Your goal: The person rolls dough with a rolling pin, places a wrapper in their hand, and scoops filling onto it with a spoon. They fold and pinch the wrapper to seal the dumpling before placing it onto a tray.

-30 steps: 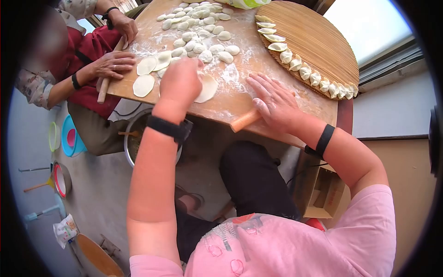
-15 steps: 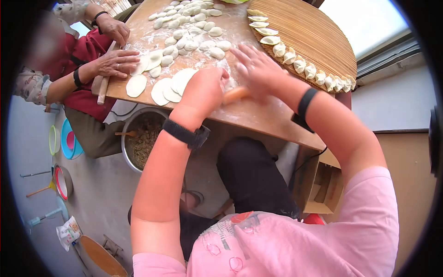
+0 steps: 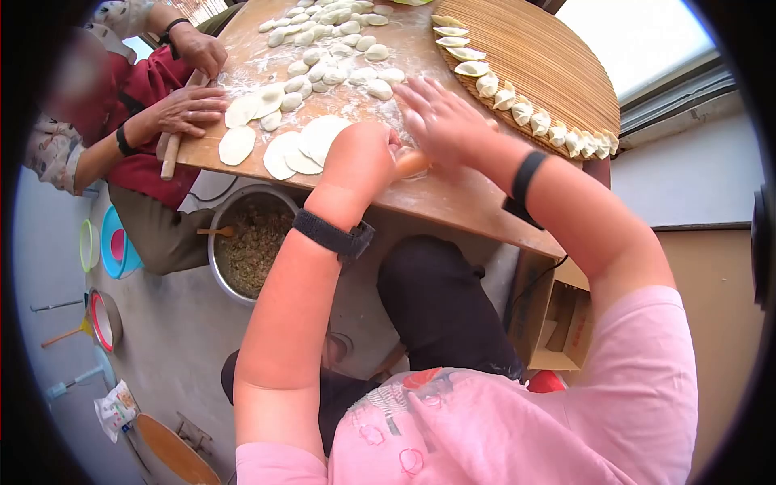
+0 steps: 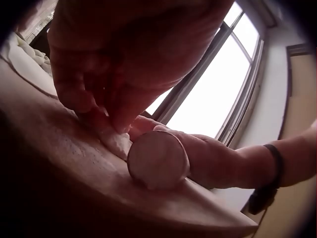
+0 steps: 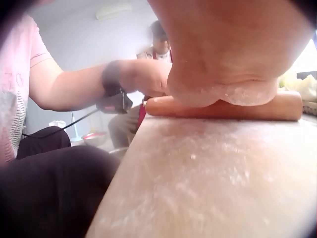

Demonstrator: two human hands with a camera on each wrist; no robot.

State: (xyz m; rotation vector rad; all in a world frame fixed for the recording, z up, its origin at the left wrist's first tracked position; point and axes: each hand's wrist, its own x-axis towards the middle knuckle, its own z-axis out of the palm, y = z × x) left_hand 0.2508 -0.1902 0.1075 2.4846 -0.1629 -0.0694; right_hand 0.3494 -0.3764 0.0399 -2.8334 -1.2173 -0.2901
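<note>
Head view is showing the right hand (image 3: pixel 440 121) pressing flat on a smooth wooden rolling pin (image 3: pixel 412 163), pointing eight o'clock, while the left hand (image 3: pixel 364 158) is pinching soft dough (image 4: pixel 116 141) on the floury worktop (image 3: pixel 453 198).

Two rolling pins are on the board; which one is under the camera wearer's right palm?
The near rolling pin, under the right hand beside the left hand. The other rolling pin lies under the facing person's hands.

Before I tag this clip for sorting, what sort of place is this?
Likely a home kitchen corner: a floured wooden board, pleated dumplings on a round bamboo mat, and a steel pot of filling below.
</note>
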